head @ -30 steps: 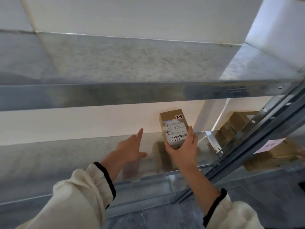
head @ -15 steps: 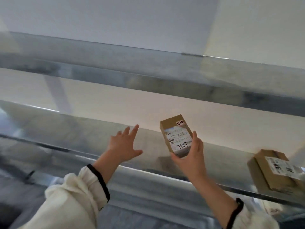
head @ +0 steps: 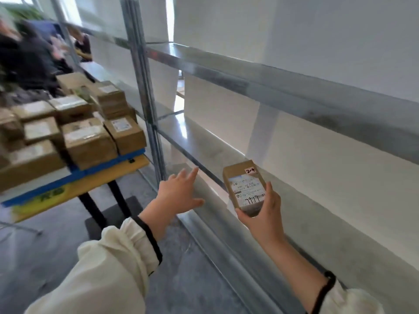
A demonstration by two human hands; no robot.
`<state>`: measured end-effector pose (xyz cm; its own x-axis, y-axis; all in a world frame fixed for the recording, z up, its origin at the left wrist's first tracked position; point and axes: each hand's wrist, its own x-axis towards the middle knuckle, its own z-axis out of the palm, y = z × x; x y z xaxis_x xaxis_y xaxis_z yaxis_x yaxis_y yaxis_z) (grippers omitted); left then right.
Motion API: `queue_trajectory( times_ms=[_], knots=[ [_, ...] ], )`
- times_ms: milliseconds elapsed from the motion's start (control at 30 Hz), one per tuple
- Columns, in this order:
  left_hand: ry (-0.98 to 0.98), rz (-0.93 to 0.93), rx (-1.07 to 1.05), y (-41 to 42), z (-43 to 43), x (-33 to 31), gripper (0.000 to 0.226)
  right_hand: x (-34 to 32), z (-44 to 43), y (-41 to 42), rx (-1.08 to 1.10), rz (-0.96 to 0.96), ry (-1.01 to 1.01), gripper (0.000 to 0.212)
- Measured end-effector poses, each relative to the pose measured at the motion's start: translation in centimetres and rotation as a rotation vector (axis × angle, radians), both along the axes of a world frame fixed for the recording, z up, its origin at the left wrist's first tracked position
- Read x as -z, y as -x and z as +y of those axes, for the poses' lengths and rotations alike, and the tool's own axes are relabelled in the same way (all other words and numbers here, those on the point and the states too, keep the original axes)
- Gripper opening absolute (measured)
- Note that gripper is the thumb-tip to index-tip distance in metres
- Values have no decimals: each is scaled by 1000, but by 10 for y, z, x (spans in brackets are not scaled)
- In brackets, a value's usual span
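Holding a small cardboard parcel point(head: 243, 184) in the right hand point(head: 264, 214): thumb up one long side, fingers curled round the other, base seated in the palm. The label faces up; a sticker reads "2-4", with "7917" handwritten below. The parcel is in the air over the front edge of the middle shelf point(head: 204, 146), not set down as far as I can tell. The left hand point(head: 179, 193) is spread flat with straight fingers, holds nothing, and reaches toward the same front edge just left of the parcel. Contact with the metal is unclear.

Change over the last second: the hands and parcel keep much the same pose, but the view has swung left along the racking. A second ago the parcel was near the shelf's right end, close to other boxes. Now the grey upright point(head: 145, 98) at the left end shows. Past it is a desk point(head: 95, 177) carrying a stack of parcels point(head: 88, 141) on a blue board point(head: 108, 163). Blurred people point(head: 27, 57) sit beyond the desk's far corner. The upper shelf point(head: 294, 87) runs above.

Reading: placement is not yet done. The person seems to be searching along the shelf for the spot matching "2-4". The stretch near the left hand looks the likeliest candidate.
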<state>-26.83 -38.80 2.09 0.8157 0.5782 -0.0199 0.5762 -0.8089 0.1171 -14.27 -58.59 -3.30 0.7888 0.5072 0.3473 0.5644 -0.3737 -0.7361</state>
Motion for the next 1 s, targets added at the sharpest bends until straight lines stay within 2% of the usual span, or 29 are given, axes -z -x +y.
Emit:
queue_trajectory(
  times_ms=[367, 500, 733, 1000],
  knots=[
    [39, 67, -411, 103, 168, -1, 100, -6, 234, 47, -404, 16, 60, 115],
    [3, 108, -532, 132, 234, -10, 99, -18, 323, 61, -513, 14, 30, 109],
    [-101, 57, -652, 176, 334, -36, 96, -40, 469, 84, -645, -43, 25, 106],
    [-127, 82, -743, 234, 443, -31, 93, -48, 598, 127, -728, -30, 82, 105]
  ],
)
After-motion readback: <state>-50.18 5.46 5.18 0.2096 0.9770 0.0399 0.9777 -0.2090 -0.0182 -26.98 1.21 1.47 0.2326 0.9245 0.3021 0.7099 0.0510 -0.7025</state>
